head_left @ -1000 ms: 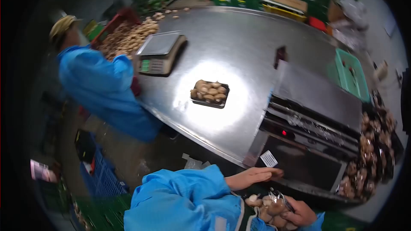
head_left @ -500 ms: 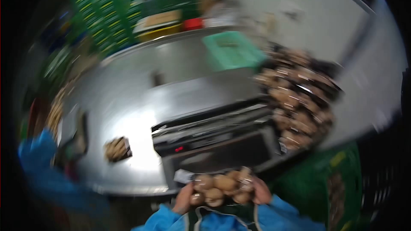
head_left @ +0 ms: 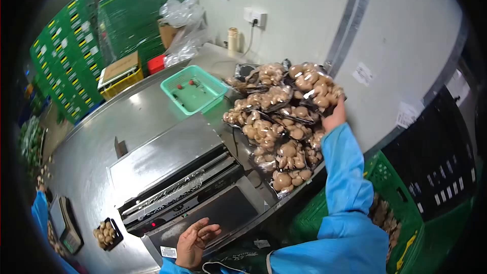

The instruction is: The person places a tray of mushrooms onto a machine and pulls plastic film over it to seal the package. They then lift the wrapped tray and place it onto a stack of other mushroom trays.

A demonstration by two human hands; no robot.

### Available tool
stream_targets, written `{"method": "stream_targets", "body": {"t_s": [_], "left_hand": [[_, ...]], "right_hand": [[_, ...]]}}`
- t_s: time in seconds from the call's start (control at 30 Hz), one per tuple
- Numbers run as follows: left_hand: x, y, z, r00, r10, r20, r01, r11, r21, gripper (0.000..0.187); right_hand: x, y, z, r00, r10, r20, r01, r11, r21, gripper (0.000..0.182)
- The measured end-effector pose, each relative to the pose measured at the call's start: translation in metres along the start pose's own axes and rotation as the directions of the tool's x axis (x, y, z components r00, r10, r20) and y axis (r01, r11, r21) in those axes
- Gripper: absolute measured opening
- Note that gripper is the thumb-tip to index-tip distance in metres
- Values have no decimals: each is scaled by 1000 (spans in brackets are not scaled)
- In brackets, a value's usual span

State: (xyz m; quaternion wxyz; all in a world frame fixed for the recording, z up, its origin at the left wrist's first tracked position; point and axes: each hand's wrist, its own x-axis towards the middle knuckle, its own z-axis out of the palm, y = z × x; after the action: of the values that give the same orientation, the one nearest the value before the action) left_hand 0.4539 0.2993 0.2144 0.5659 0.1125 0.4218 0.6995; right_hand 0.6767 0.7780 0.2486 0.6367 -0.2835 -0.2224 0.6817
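My right hand (head_left: 335, 115) reaches out to the pile and grips the edge of a film-wrapped tray of mushrooms (head_left: 315, 85) at its top right. Part of the fingers is hidden behind the tray. Below and around it lie several more wrapped mushroom packs (head_left: 261, 129) in dark trays. My left hand (head_left: 197, 243) hovers over the front of the wrapping machine (head_left: 203, 213), fingers apart and slightly curled, holding nothing. Near that hand is a white barcode label (head_left: 168, 252).
A green basket (head_left: 172, 99) with small red bits stands behind the machine. To the left are an unwrapped mushroom tray (head_left: 105, 234), a scale (head_left: 66, 226) and another person's blue sleeve (head_left: 40, 213). Green crates (head_left: 378, 177) sit at lower right, beside a white wall (head_left: 395, 71).
Both hands held a mushroom pack low in front of my body. Now my right hand is at the pile with a pack, and my left has let go. The view has swung right.
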Motion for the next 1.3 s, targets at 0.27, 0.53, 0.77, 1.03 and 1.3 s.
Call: {"method": "stream_targets", "body": {"t_s": [0.27, 0.53, 0.77, 1.03, 1.3], "left_hand": [[-44, -1, -44, 933, 181, -312, -170, 983, 62, 42], [-138, 43, -226, 228, 512, -828, -394, 826, 403, 31], [-195, 101, -464, -94, 588, -803, -167, 786, 595, 49], [-154, 125, -597, 280, 351, -893, -49, 935, 352, 47], [-175, 156, -505, 533, 178, -827, -292, 956, 18, 47]], "right_hand": [[208, 3, -72, 899, -423, 109, 23, -201, -979, 52], [-18, 126, 55, 865, -39, 500, 382, 698, -606, 37], [-470, 331, 190, -164, 912, 375, -464, 264, -846, 44], [-610, 625, 171, 233, 963, 134, -101, 160, -982, 66], [-595, 580, 192, 116, 956, 270, -248, 291, -924, 60]]}}
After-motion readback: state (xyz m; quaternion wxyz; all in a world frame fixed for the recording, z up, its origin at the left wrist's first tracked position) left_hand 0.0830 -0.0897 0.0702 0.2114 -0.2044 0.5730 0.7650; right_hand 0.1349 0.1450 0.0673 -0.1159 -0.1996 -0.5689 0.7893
